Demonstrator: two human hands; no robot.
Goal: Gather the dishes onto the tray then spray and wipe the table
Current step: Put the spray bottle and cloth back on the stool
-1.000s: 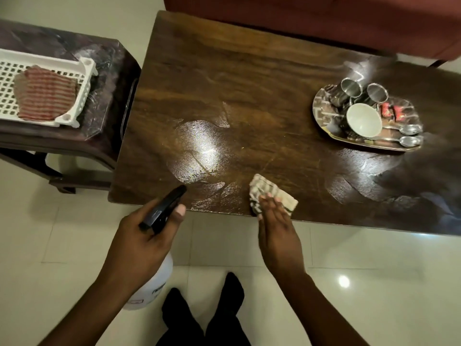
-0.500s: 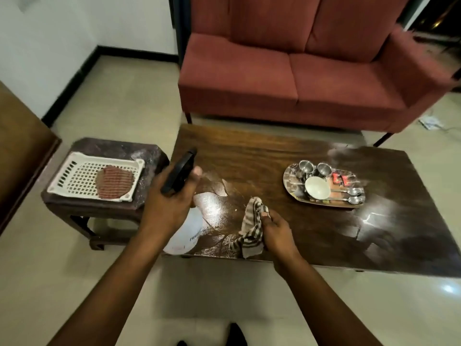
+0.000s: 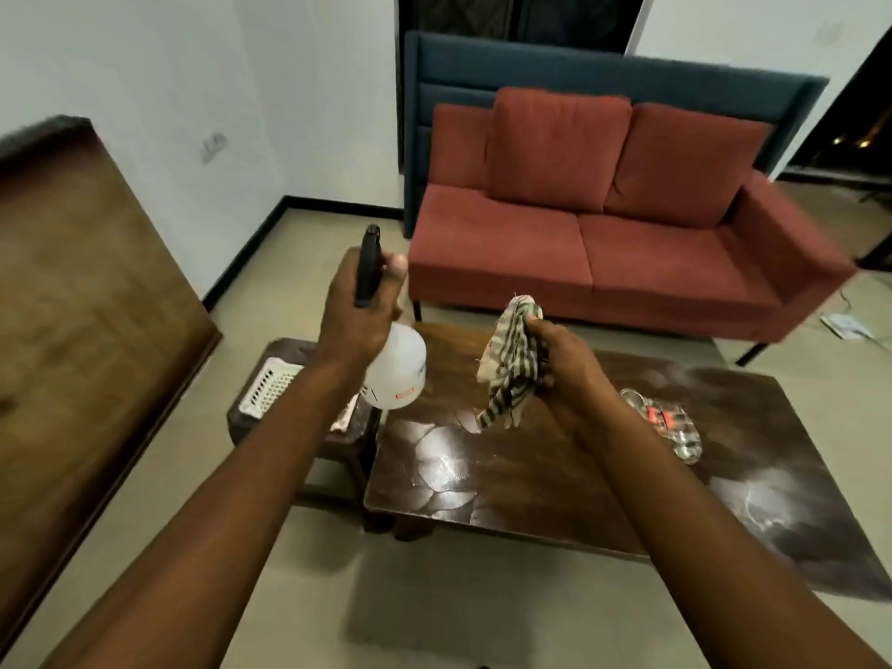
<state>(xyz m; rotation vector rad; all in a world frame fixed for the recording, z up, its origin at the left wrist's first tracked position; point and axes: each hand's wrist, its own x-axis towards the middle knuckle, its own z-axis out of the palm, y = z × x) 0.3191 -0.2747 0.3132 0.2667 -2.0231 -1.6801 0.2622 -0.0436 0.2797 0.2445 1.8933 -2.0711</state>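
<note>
1. Left grip [image 3: 355, 311]: fingers are curling round the neck of the spray bottle [image 3: 398, 369], clamped on it and holding it in the air. The black trigger head is pointing up and away, and the white body is hanging below the hand, over the near left corner of the surface [image 3: 531, 480].
2. Right grip [image 3: 562, 354]: fingers are bunching the striped cloth [image 3: 511, 364], clamped on it and holding it clear of the wood. The loose ends are dangling down toward the surface.
3. Surface: the dark wooden top is showing pale wet swirls [image 3: 444, 458] at its near left part and a hazy sheen toward its right end.
4. Tray [image 3: 675, 427]: it is sitting on the surface, right of the cloth and partly behind the right forearm. It is carrying steel dishes and something red; blur is hiding the details.
5. Side table [image 3: 287, 349]: it is standing just beside the left end of the surface and bearing a white slotted basket [image 3: 272, 386].
6. Red sofa [image 3: 603, 224]: it is standing beyond the surface, with a blue panel [image 3: 579, 70] rising behind it.
7. Wooden furniture [image 3: 72, 306]: it is filling the left edge of the view.
</note>
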